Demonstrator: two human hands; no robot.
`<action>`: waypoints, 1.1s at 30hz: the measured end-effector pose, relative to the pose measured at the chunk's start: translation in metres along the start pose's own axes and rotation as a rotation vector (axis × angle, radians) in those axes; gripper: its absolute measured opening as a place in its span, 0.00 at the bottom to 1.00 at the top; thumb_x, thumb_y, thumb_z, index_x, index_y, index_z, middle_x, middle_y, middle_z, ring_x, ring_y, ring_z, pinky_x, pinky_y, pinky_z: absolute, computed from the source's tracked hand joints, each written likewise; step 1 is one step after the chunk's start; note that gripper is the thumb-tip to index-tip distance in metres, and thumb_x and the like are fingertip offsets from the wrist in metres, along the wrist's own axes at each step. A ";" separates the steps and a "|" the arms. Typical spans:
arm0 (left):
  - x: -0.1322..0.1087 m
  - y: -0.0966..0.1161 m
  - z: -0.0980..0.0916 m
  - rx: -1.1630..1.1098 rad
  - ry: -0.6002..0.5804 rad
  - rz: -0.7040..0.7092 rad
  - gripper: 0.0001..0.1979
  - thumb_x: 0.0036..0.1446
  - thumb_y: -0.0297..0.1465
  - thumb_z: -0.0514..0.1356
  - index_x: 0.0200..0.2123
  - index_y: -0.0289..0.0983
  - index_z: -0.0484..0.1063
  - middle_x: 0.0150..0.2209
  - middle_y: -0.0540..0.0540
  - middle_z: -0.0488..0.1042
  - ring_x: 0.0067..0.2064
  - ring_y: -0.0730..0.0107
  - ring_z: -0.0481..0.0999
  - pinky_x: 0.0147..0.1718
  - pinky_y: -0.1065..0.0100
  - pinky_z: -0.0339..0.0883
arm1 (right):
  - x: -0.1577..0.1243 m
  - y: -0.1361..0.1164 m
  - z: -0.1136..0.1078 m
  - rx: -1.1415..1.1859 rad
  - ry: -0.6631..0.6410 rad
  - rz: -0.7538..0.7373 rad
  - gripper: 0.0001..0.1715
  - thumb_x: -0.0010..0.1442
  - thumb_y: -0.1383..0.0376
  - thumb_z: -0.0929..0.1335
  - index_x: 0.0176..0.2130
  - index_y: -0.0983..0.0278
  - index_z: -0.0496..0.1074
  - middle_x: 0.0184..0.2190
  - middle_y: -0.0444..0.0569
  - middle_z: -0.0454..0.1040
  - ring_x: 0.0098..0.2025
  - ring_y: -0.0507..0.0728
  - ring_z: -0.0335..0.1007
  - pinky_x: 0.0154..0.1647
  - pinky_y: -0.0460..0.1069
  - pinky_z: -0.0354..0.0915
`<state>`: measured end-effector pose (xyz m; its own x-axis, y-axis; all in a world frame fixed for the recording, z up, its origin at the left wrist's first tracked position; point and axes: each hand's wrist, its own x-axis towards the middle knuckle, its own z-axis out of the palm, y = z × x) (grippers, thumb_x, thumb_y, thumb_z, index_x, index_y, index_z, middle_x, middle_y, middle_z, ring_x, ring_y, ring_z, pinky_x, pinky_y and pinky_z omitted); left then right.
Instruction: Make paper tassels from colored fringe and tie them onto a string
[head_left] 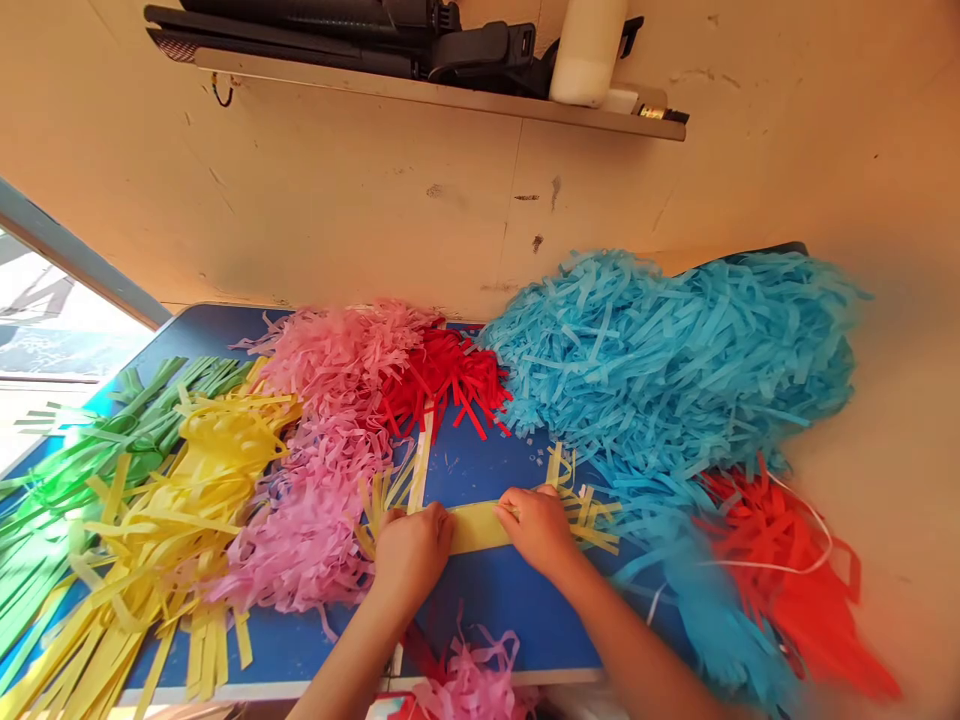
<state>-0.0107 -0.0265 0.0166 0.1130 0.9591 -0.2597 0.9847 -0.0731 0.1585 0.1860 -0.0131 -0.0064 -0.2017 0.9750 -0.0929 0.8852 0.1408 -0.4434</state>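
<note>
In the head view a yellow fringed paper strip (478, 528) is stretched low over the blue table, with cut fringes showing at both ends. My left hand (415, 545) is closed on its left part, fingers curled and partly hidden. My right hand (536, 522) pinches the strip further right, thumb and fingertips together. Flat, uncut-looking yellow paper spans the gap between the hands. Purple fringed paper (307, 530) lies just left of my left hand. A large heap of light blue fringed paper (675, 360) rises behind and to the right of my right hand.
The blue table (480, 460) also carries green (112, 460), yellow (217, 450), pink (345, 350) and red (450, 375) fringes. More red paper (795, 570) and a white cord (814, 520) lie right. Above, a wall shelf (450, 95) holds black items and a white bottle (590, 55).
</note>
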 end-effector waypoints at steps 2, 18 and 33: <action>0.001 0.000 0.002 0.019 0.002 -0.003 0.18 0.67 0.36 0.47 0.36 0.36 0.76 0.31 0.38 0.82 0.35 0.54 0.81 0.46 0.56 0.63 | 0.001 0.001 0.001 -0.008 0.002 0.002 0.08 0.63 0.63 0.68 0.32 0.60 0.75 0.32 0.43 0.81 0.34 0.55 0.74 0.43 0.50 0.53; -0.002 -0.006 0.007 0.156 0.258 0.429 0.10 0.64 0.28 0.54 0.41 0.40 0.75 0.43 0.44 0.77 0.44 0.57 0.74 0.49 0.55 0.60 | -0.010 0.001 -0.009 -0.156 0.164 -0.250 0.11 0.62 0.70 0.64 0.45 0.62 0.72 0.45 0.54 0.76 0.47 0.62 0.67 0.50 0.56 0.51; -0.012 -0.013 -0.006 0.174 0.228 0.408 0.16 0.60 0.21 0.51 0.43 0.39 0.75 0.38 0.45 0.79 0.42 0.57 0.78 0.62 0.38 0.43 | 0.001 0.022 -0.018 -0.021 -0.093 -0.465 0.17 0.49 0.72 0.66 0.41 0.63 0.75 0.41 0.49 0.75 0.42 0.58 0.69 0.47 0.55 0.50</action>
<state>-0.0253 -0.0351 0.0232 0.4808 0.8768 0.0086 0.8760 -0.4808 0.0377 0.2131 -0.0055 -0.0004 -0.6147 0.7881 0.0313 0.6998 0.5633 -0.4392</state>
